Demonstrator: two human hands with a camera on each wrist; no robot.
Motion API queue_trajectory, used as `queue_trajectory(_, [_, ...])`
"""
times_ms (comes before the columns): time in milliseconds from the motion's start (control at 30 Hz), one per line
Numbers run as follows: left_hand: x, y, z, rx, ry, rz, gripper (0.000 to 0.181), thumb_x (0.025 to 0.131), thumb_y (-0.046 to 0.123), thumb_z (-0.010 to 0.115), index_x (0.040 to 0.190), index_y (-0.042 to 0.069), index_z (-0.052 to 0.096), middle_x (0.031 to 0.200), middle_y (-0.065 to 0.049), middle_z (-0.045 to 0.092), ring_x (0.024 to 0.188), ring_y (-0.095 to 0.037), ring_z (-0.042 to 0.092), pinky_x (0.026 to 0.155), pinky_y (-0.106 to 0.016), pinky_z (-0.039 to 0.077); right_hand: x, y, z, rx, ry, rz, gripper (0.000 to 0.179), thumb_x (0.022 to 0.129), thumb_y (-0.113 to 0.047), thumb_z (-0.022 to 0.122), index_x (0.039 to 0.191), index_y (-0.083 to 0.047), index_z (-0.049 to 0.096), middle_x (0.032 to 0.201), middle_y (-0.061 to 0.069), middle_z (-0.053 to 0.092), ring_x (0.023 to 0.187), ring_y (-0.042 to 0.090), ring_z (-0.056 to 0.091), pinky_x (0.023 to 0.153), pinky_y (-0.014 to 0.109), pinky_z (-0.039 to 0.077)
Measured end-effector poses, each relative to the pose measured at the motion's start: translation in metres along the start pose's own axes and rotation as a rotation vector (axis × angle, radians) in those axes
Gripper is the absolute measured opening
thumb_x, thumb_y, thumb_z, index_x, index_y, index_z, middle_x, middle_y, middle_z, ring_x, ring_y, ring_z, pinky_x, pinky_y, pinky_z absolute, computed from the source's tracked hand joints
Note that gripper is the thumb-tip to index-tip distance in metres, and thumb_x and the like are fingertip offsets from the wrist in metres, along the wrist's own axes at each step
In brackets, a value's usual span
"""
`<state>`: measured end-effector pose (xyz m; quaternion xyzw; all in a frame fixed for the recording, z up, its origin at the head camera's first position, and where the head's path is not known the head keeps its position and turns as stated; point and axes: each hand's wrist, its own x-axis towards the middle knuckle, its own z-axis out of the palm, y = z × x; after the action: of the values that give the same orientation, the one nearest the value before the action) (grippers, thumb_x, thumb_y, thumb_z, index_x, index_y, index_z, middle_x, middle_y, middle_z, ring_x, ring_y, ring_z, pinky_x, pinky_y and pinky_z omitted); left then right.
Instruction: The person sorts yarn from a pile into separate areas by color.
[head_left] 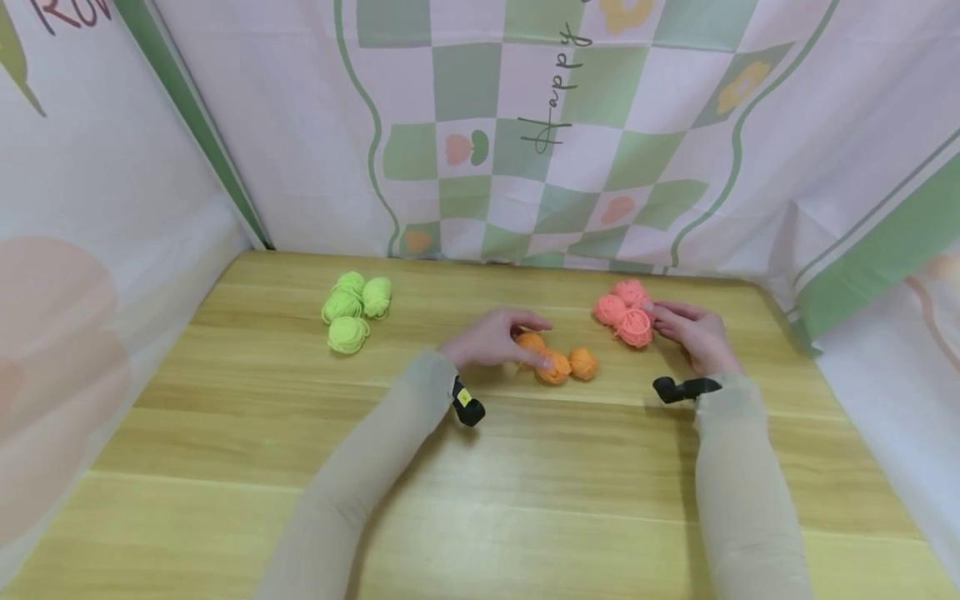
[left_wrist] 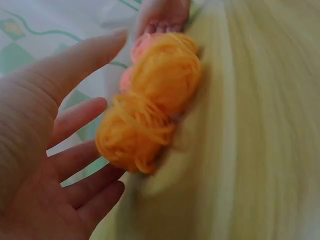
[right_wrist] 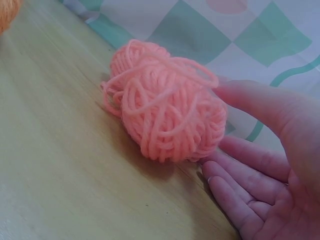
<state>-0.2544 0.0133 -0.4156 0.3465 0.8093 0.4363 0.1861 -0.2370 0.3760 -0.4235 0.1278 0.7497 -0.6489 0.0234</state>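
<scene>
My left hand (head_left: 491,340) reaches around the left end of a row of three orange yarn balls, with thumb and fingers spread. In the left wrist view the thumb stands apart from the nearest orange yarn ball (left_wrist: 132,135), and fingertips lie close behind it. My right hand (head_left: 696,332) is at the right side of three coral-pink yarn balls (head_left: 634,327) huddled together. The right wrist view has its thumb tip touching the near pink yarn ball (right_wrist: 172,112), its other fingers extended low beside it. An orange yarn ball (head_left: 583,363) sits between the two hands.
Several lime-green yarn balls (head_left: 347,334) sit clustered at the table's back left. A printed curtain (head_left: 465,83) hangs along the back edge of the wooden table (head_left: 487,500), with more cloth on both sides. Each wrist wears a black camera mount (head_left: 468,407).
</scene>
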Motion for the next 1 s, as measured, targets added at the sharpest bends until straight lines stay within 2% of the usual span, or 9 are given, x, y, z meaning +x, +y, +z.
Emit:
queue_trajectory(200, [-0.0062, -0.0042, 0.0008, 0.011, -0.027, 0.027, 0.074, 0.078, 0.025, 0.092, 0.142, 0.008, 0.059, 0.14, -0.003, 0.06, 0.114, -0.011, 0.055, 0.102, -0.024, 0.043, -0.0004, 0.0002, -0.0003, 0.003, -0.006, 0.007, 0.081, 0.09, -0.034, 0.08, 0.147, 0.009, 0.043, 0.097, -0.017, 0.069, 0.09, -0.002, 0.067, 0.083, 0.016, 0.054])
queue_trajectory(400, [-0.0097, -0.0055, 0.0003, 0.023, -0.031, 0.015, 0.067, 0.078, 0.015, 0.091, 0.137, 0.006, 0.062, 0.134, -0.003, 0.064, 0.112, -0.011, 0.057, 0.101, -0.025, 0.044, -0.0011, -0.0002, -0.0001, 0.027, -0.011, 0.001, 0.08, 0.09, -0.031, 0.081, 0.147, 0.01, 0.043, 0.096, -0.017, 0.071, 0.09, -0.001, 0.068, 0.083, 0.017, 0.055])
queue_trajectory(633, [-0.0106, -0.0092, 0.0012, 0.036, -0.005, -0.002, 0.055, 0.082, 0.011, 0.087, 0.133, 0.007, 0.067, 0.13, -0.002, 0.066, 0.111, -0.012, 0.056, 0.099, -0.022, 0.043, -0.0007, 0.0001, -0.0001, 0.036, -0.011, -0.003, 0.079, 0.09, -0.03, 0.081, 0.147, 0.011, 0.043, 0.095, -0.017, 0.071, 0.089, -0.001, 0.068, 0.082, 0.017, 0.055])
queue_trajectory(1000, [-0.0109, -0.0105, 0.004, 0.054, 0.018, -0.03, 0.052, 0.083, 0.011, 0.086, 0.132, 0.01, 0.068, 0.131, -0.001, 0.066, 0.113, -0.011, 0.057, 0.101, -0.023, 0.043, -0.0035, -0.0023, 0.0015, -0.004, -0.008, 0.002, 0.08, 0.091, -0.032, 0.079, 0.148, 0.01, 0.043, 0.096, -0.018, 0.069, 0.089, -0.003, 0.067, 0.082, 0.016, 0.054])
